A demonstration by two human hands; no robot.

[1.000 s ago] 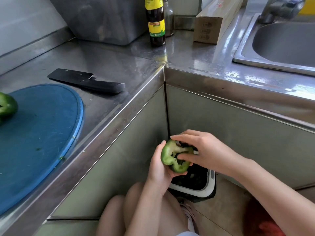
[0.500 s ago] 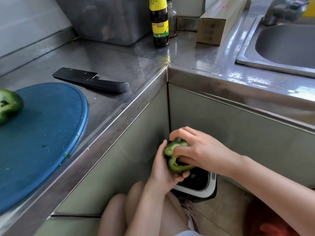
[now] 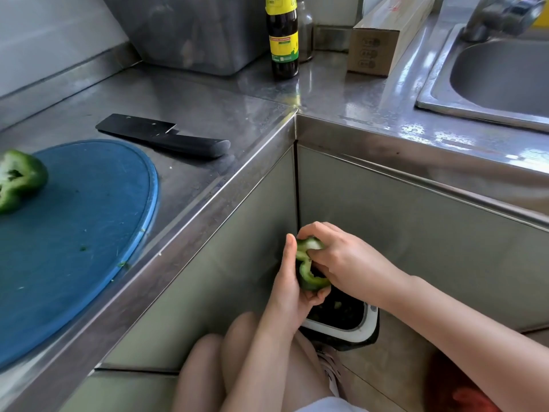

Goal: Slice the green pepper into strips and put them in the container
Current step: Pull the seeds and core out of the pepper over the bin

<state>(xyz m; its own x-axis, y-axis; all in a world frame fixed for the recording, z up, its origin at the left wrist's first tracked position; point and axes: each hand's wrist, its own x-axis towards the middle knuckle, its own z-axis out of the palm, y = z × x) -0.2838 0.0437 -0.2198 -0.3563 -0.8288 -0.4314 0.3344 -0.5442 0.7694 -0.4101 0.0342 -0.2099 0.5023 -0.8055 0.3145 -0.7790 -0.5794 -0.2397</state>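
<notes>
Below the counter's corner, my left hand (image 3: 289, 288) cups a green pepper half (image 3: 309, 270) from underneath. My right hand (image 3: 341, 260) is on the same half, its fingers dug into the hollow inside. Both hands hold it over a small white-rimmed bin (image 3: 344, 322) on the floor. Another green pepper half (image 3: 17, 179) lies cut side up at the left edge of the round blue cutting board (image 3: 77, 233). A black cleaver (image 3: 160, 135) rests flat on the steel counter behind the board.
A dark sauce bottle (image 3: 282, 40) with a yellow label, a glass jar and a cardboard box (image 3: 383, 40) stand at the back of the counter. A large grey tub (image 3: 193, 28) sits back left. A steel sink (image 3: 493, 75) is at the right. My knees are below.
The view has shifted a little, so the board's pepper half shows more. My right fingers have pushed deeper into the held pepper half, which has turned more edge-on.
</notes>
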